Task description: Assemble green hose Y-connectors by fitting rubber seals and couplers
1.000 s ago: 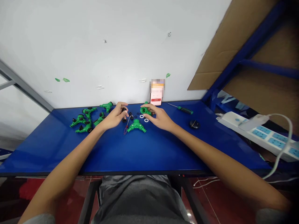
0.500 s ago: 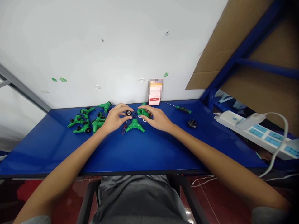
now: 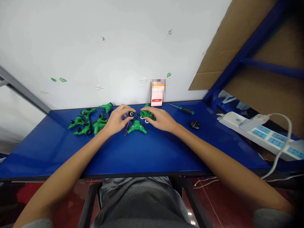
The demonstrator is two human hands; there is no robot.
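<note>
**I'm pinching a black cap (image 3: 131,114) in my left hand (image 3: 116,119) and gripping a green hose connector (image 3: 147,115) closely in my right hand (image 3: 161,119), mid-bench.**
Capped connectors (image 3: 87,122) are lying toward the left end of the blue bench (image 3: 166,152); a bare Y-connector (image 3: 137,127), white washers (image 3: 145,118) and a small screwdriver (image 3: 126,129) are waiting between my hands, with a larger screwdriver (image 3: 186,110) beyond my right hand.
</note>
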